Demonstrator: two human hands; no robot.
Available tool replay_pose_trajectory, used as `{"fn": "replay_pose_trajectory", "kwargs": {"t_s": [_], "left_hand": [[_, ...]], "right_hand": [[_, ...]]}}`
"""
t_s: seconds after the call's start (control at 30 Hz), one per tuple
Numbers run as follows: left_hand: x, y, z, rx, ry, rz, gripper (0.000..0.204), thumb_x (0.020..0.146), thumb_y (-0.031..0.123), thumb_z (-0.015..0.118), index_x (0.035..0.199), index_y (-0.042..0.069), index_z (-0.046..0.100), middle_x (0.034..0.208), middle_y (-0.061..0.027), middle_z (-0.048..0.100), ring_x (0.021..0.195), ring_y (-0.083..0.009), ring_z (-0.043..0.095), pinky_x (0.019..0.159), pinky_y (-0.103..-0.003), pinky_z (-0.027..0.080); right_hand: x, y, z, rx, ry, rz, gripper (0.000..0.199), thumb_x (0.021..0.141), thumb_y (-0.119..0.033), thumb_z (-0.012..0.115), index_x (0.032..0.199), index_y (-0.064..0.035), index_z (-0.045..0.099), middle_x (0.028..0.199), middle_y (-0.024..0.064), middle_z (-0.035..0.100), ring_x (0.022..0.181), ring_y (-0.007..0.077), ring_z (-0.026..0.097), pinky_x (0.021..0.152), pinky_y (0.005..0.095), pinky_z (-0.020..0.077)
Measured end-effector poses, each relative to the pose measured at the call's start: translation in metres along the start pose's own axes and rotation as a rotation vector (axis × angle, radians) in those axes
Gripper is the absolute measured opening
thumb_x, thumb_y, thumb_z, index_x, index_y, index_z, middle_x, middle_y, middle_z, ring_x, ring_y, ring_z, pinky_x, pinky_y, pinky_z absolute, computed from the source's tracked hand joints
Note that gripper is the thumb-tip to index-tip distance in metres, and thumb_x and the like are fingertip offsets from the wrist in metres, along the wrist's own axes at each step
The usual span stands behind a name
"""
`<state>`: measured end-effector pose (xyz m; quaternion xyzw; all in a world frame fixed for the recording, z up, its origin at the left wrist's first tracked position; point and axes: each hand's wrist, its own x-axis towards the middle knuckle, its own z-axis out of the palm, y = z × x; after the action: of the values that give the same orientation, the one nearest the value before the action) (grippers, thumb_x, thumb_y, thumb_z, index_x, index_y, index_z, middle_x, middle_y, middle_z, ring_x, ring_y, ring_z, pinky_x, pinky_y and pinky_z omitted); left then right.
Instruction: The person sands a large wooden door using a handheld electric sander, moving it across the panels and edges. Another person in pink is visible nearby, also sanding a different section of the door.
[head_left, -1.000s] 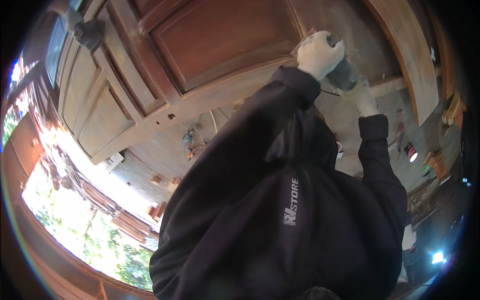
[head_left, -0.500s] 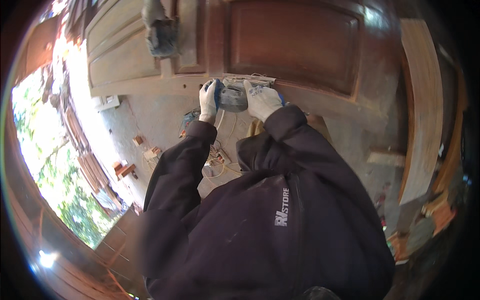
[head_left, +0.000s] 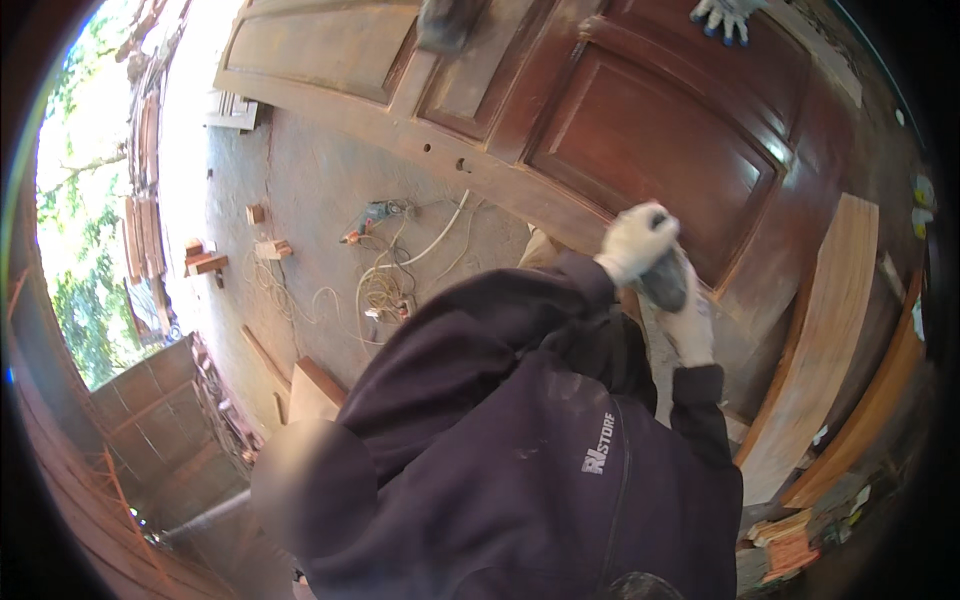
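My left hand (head_left: 638,243), in a white work glove, is closed at the upper end of a dark grey, rounded tool (head_left: 664,283). Just beyond it, my right hand (head_left: 685,322), gloved too, wraps round the far side of the same tool; its fingers are mostly hidden. The tool is tilted at the near edge of a large panelled wooden door (head_left: 590,195), and whether it touches the wood I cannot tell. Part of the door is red-brown, and its left part is pale and dusty. Two dark holes show in its near edge.
Another person's gloved hand (head_left: 727,18) rests spread on the door's far side. A dark block-like object (head_left: 447,25) stands on the door. On the floor lie a blue drill-like tool (head_left: 378,212), tangled cords (head_left: 385,290) and wood offcuts (head_left: 207,263). Long planks (head_left: 815,340) stretch along the right.
Both my hands have moved right along the door edge with the grey tool, and it is now tilted. My view has turned, bringing another person's gloved hand into sight.
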<state>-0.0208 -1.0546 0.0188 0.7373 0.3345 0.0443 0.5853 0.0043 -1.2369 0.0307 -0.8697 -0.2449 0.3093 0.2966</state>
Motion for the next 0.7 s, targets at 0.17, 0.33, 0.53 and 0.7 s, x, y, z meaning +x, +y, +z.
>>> {"fn": "replay_pose_trajectory", "kwargs": {"t_s": [0.17,0.33,0.53,0.7], "left_hand": [[-0.011,0.014,0.044,0.036,-0.136,-0.05,0.037,0.088,0.039,0.062,0.096,0.003,0.07,0.089,-0.0206,0.071,0.092,-0.0383,0.069,0.084,-0.046,0.053],[-0.006,-0.002,-0.015,-0.049,-0.142,-0.072,0.036,0.088,0.039,0.062,0.092,0.004,0.069,0.092,-0.0208,0.07,0.092,-0.0378,0.068,0.082,-0.048,0.051],[0.011,-0.055,-0.179,-0.091,0.008,-0.173,0.039,0.088,0.038,0.065,0.103,0.002,0.07,0.099,-0.0214,0.071,0.096,-0.0352,0.07,0.085,-0.043,0.054],[0.015,-0.113,-0.304,-0.148,0.208,-0.176,0.031,0.093,0.031,0.065,0.101,0.001,0.069,0.096,-0.0117,0.071,0.092,-0.0194,0.066,0.085,-0.035,0.052]], "right_hand": [[-0.012,0.031,-0.035,0.016,-0.059,0.076,0.084,0.077,-0.008,0.078,0.151,-0.0114,0.039,0.136,0.0191,0.061,0.127,0.0332,0.06,0.102,0.0422,0.0493],[0.012,0.019,-0.006,-0.052,-0.15,0.073,0.096,0.071,-0.004,0.08,0.154,-0.0151,0.035,0.138,0.0184,0.061,0.128,0.0321,0.059,0.104,0.0413,0.0487],[0.074,-0.112,0.091,-0.237,-0.239,-0.053,0.099,0.071,-0.016,0.081,0.157,-0.0131,0.03,0.127,0.0203,0.066,0.116,0.0376,0.065,0.094,0.0447,0.0531],[0.119,-0.232,0.168,-0.428,-0.352,-0.179,0.092,0.078,-0.032,0.076,0.154,-0.0061,0.031,0.109,0.0253,0.071,0.102,0.039,0.07,0.088,0.0476,0.0548]]}}
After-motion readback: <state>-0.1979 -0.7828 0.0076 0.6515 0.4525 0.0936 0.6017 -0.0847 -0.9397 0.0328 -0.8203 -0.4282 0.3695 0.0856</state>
